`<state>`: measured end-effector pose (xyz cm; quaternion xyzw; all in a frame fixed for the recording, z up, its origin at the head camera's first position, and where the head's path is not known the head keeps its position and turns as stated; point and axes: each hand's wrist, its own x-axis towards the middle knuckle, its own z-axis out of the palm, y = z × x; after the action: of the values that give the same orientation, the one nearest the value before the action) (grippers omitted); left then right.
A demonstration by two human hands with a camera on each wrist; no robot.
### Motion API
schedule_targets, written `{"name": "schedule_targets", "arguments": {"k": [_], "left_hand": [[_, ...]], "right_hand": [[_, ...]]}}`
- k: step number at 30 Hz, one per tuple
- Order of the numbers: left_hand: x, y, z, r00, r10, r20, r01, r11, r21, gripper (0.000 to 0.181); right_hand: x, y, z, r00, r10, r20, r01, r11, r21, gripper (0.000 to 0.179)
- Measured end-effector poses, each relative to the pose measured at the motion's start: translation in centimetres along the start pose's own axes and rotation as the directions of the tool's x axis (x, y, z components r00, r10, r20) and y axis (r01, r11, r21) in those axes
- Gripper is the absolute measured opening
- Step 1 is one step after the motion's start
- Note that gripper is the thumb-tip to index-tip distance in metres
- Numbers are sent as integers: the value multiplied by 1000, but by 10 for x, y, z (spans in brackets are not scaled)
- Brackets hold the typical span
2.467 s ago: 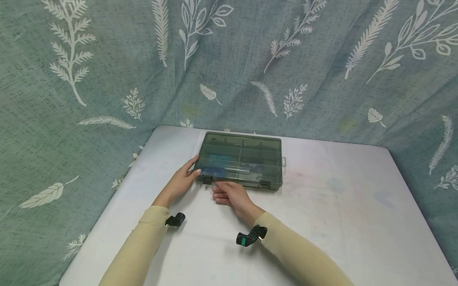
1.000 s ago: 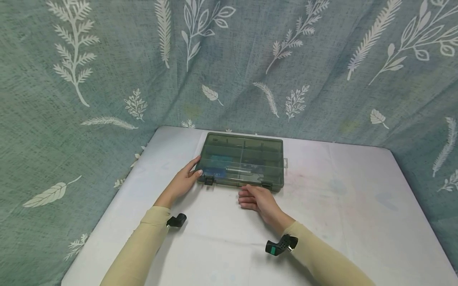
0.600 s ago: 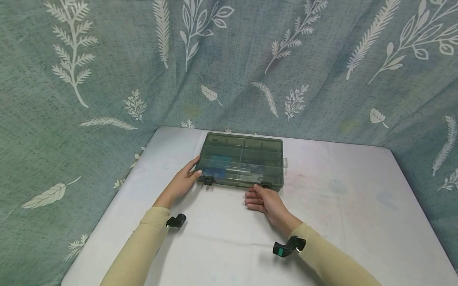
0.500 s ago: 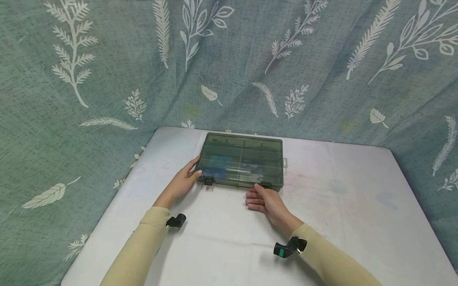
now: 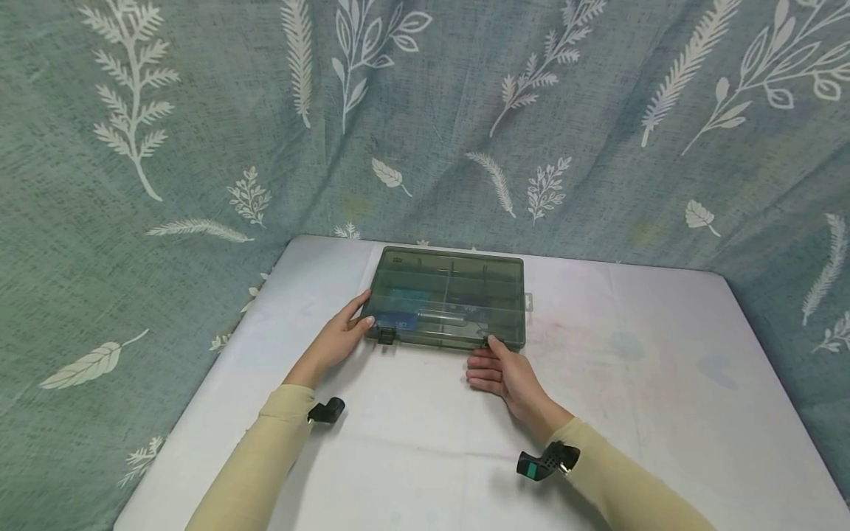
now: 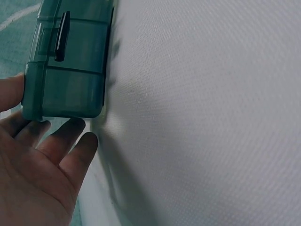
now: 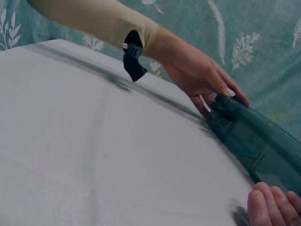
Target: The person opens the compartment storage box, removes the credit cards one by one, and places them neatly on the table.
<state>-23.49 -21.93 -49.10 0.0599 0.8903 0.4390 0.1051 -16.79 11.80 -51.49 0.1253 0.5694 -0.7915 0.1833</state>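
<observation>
A flat, see-through green plastic storage box (image 5: 485, 291) lies with its lid down, and dividers show through it. My left hand (image 5: 335, 341) holds its front left corner, thumb at the lid's edge and fingers along the end wall; the left wrist view shows the thumb (image 6: 10, 93) at the rim. The left black latch (image 6: 62, 36) stands out from the front wall. At the right end of the front edge, my right hand (image 5: 510, 377) has its thumb on the right latch (image 5: 485, 342). Its other fingers (image 7: 265, 207) are loosely bent in front of the box.
Blue flat pieces (image 5: 406, 306) and a clear tube-like shape (image 5: 441, 317) show inside the box. A white cloth covers the table (image 5: 631, 383). Behind and at the sides hangs a green leaf-print curtain (image 5: 438, 133). Both wrists wear black camera mounts (image 5: 550, 461).
My right hand has slid rightward along the box's front edge, from near the left latch to the right latch. My left hand and the box have stayed in place.
</observation>
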Motion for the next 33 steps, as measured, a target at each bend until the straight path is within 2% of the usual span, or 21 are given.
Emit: {"name": "schedule_targets", "arguments": {"k": [7, 14, 33], "left_hand": [[-1, 0, -1, 1000, -1, 1, 1, 1000, 3, 65], [-1, -1, -2, 1000, 6, -3, -6, 1000, 11, 65], [0, -2, -1, 1000, 13, 3, -13, 1000, -9, 64]], "right_hand": [[2, 1, 1, 1000, -5, 17, 4, 999, 37, 53], [1, 3, 0, 999, -14, 53, 14, 1000, 9, 42], [-2, 4, -4, 997, 0, 77, 2, 999, -33, 40]]}}
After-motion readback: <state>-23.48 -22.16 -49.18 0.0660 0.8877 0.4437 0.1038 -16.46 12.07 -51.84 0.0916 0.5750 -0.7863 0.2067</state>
